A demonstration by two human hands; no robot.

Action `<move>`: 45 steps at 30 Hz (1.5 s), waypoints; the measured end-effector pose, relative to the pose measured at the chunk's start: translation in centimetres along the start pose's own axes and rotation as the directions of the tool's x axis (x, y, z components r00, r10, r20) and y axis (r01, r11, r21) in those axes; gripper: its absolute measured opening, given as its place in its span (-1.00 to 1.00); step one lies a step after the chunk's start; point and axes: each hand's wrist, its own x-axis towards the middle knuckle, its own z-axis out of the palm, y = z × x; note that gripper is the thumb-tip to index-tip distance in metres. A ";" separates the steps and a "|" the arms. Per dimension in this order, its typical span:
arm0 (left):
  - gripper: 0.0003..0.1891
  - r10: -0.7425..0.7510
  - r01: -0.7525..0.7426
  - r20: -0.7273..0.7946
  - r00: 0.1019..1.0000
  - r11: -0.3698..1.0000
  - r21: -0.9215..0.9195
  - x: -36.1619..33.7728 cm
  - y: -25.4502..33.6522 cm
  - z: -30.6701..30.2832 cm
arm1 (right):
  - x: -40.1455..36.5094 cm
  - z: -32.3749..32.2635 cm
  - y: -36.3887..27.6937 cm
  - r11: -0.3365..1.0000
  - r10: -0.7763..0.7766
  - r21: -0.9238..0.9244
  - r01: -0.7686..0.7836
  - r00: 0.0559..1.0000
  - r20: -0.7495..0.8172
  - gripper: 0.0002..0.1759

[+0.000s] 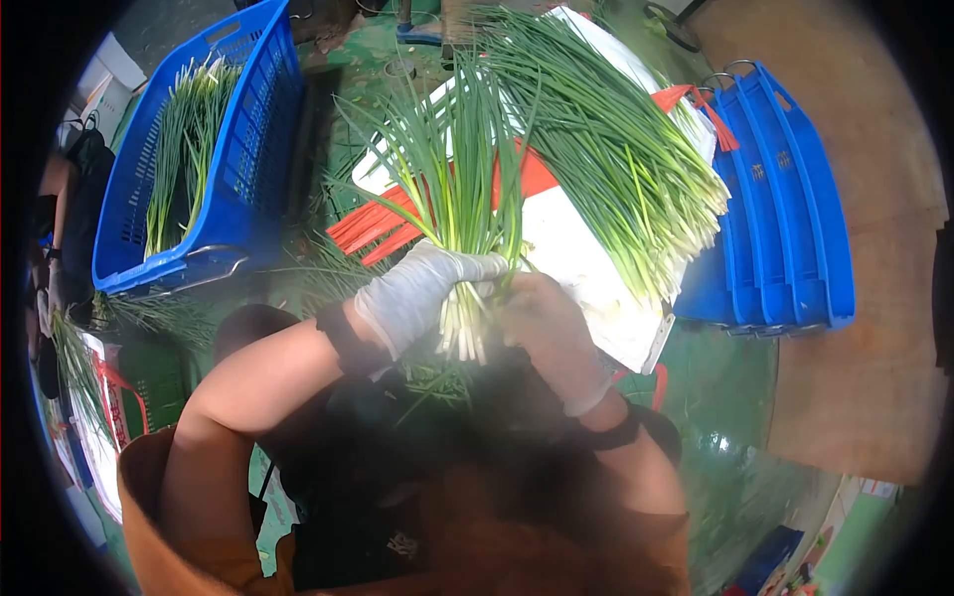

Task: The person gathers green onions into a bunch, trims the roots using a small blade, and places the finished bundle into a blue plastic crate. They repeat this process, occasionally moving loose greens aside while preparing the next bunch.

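Observation:
A bunch of green onions [462, 189] stands upright in my gloved left hand [422, 288], whose fingers wrap round the stalks just above the white ends. Close beside it on the right is my gloved right hand [552, 333], blurred, with its fingers at the bunch's edge; what they hold, if anything, is hidden. A large pile of green onions [626, 159] lies on a white board [571, 258] beyond my hands, white ends toward the right. Red plastic strips [383, 223] lie across the board's left side, behind the bunch.
At the left stands a blue crate [224, 233] holding more green onions. Stacked blue crates [780, 214] are at the right, beside a brown board [865, 298]. Loose leaves lie on the green floor [715, 387]. Another person's arm [62, 204] shows at the far left.

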 end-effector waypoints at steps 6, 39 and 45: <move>-0.76 0.073 -0.069 -0.037 0.997 0.992 0.104 -0.8 0.2 1.2 | 0.6 0.3 -0.4 0.995 0.088 0.044 -0.087 0.996 -0.013 -0.82; -0.75 0.179 -0.180 -0.110 0.978 0.984 0.000 0.2 3.5 -0.5 | -0.9 0.0 -0.4 0.730 -0.587 -0.471 0.495 0.807 -0.062 -0.87; -0.68 0.275 -0.264 -0.141 0.951 0.960 0.087 0.2 5.9 -1.8 | -4.6 1.0 -0.1 0.722 -0.265 -0.237 0.650 0.576 0.773 -0.79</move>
